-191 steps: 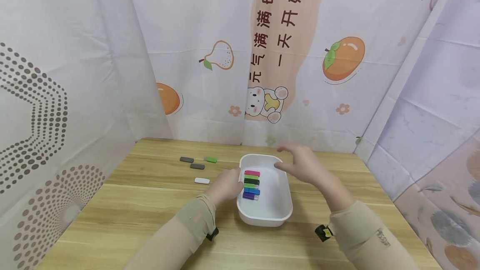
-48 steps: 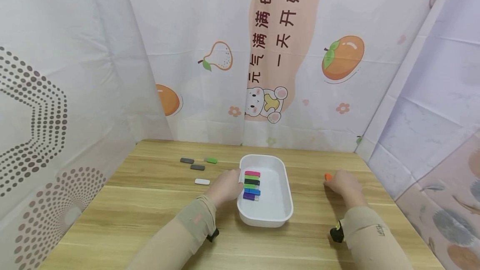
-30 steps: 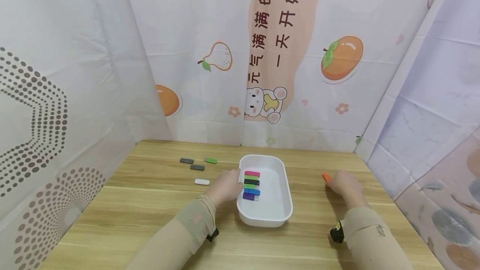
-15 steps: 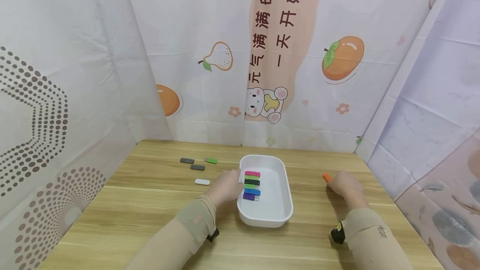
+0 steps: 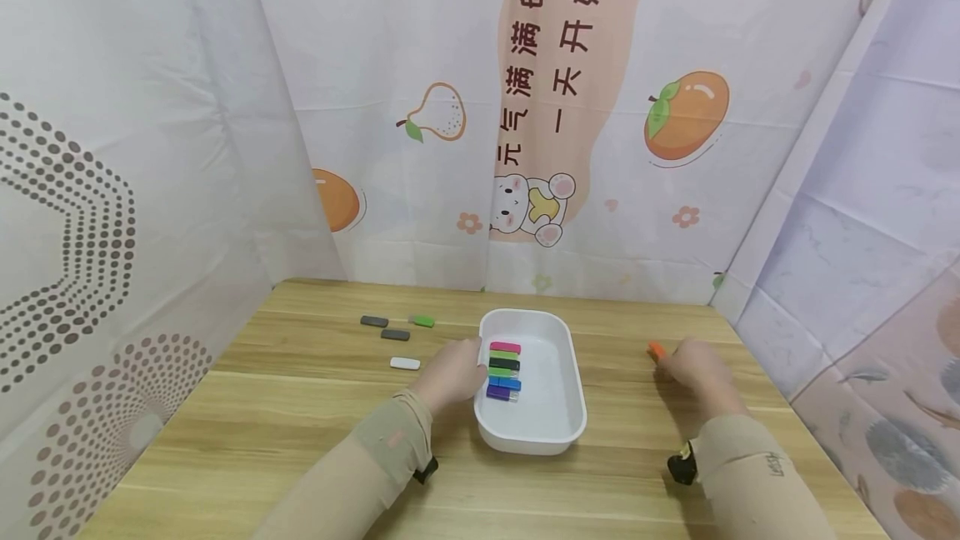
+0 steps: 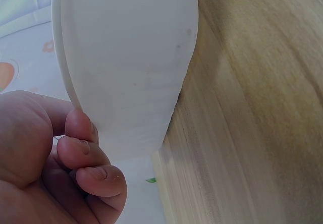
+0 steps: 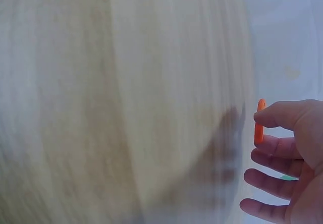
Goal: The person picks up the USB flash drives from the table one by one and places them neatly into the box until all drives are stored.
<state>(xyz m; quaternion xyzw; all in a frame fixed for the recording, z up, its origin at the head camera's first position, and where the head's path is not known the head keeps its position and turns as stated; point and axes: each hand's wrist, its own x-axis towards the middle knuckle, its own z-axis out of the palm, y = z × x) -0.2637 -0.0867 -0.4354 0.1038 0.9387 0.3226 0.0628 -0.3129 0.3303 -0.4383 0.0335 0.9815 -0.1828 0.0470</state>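
Observation:
My left hand [image 5: 452, 373] pinches the left rim of a white plastic tray [image 5: 528, 444]; in the left wrist view its fingers [image 6: 96, 176] curl against the tray's outer wall. Inside the tray, along the left side, several USB flash drives lie in a column, among them a pink one [image 5: 505, 347], a blue one [image 5: 505, 384] and a purple one [image 5: 498, 393]. Off to the right, my right hand [image 5: 697, 365] pinches an orange USB flash drive [image 5: 657, 351] between thumb and forefinger. The right wrist view has this drive [image 7: 259, 128] edge-on, with the other fingers spread.
Left of the tray, two dark grey flash drives [image 5: 374, 321], a green one [image 5: 422, 321] and a white one [image 5: 405, 363] lie on the wooden table [image 5: 315, 407]. Printed curtains [image 5: 420, 215] hang behind the table and at both sides.
Earlier my right hand was over the tray's right edge, holding nothing. It has moved right and taken hold of the orange flash drive. Left hand and tray have stayed put.

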